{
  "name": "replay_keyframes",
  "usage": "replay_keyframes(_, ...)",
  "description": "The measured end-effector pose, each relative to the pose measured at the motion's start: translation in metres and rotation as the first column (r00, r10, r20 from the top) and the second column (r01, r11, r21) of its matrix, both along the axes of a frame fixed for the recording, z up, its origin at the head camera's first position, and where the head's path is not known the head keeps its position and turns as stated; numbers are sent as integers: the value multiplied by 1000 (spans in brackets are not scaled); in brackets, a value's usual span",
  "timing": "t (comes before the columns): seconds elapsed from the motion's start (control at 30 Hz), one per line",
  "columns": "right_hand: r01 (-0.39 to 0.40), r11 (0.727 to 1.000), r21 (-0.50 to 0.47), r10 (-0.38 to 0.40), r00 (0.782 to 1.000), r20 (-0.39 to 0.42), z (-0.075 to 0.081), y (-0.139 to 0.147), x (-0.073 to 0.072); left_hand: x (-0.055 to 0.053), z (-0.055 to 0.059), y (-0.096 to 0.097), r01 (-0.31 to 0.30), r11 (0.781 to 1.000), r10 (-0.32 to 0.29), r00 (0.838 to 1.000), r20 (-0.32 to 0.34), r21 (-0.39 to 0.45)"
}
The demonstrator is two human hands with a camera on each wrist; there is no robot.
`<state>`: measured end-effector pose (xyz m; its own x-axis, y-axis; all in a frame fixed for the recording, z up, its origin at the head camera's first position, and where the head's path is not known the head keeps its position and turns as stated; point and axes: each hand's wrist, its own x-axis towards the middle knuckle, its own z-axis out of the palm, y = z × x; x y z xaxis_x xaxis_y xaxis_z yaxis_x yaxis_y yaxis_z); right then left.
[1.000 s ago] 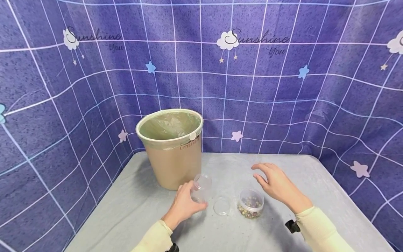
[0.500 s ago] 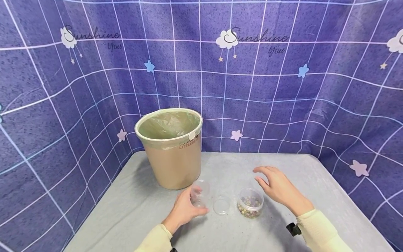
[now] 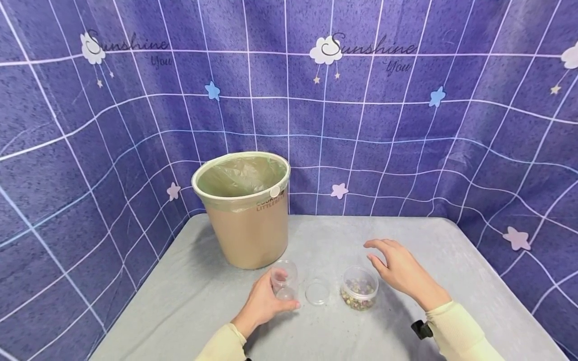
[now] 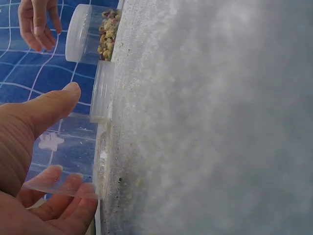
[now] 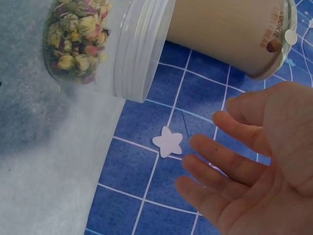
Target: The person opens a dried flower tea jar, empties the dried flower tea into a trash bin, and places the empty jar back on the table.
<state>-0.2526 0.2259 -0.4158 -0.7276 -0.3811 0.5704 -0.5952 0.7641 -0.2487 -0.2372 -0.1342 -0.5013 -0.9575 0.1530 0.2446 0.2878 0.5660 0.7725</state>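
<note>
My left hand (image 3: 264, 300) holds a clear plastic jar (image 3: 285, 282) with no lid and nothing visible inside; the jar stands upright at the table. In the left wrist view, the fingers (image 4: 73, 203) curl behind its wall and the thumb lies across the front. To its right lies a clear round lid (image 3: 317, 292). Beyond that stands an uncovered clear jar (image 3: 359, 290), its lower part filled with dried rosebuds (image 5: 80, 41) in yellow and pink. My right hand (image 3: 401, 266) hovers beside that jar, fingers loosely bent, holding nothing.
A tan bin (image 3: 248, 233) with a white rim and a plastic liner stands at the back left of the grey-covered table (image 3: 352, 235). Purple-blue gridded cloth (image 3: 361, 120) encloses the back and sides. Small dark crumbs dot the tabletop near the jars.
My left hand has lowered the clear jar from a tilted position, and it now stands upright. My right hand has hardly moved. The head view has tipped slightly downward.
</note>
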Motion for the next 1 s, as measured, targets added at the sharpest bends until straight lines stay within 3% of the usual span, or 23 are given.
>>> replay_keyframes(0.37,33,999,-8,-33,999,21,-4,11,3,4,1,1,-4,1000,4,1000,31,6)
replay_keyframes(0.53,43,999,-14,-43,999,14,-7,15,4,8,5,0,-44,999,43,998,41,9)
replay_keyframes(0.77,49,999,-13,-48,999,25,-8,19,3,11,21,-4,-92,994,89,994,67,50)
replay_keyframes(1.0,66,998,-18,-65,997,38,-8,22,3,15,43,-9,-116,992,116,993,6,49)
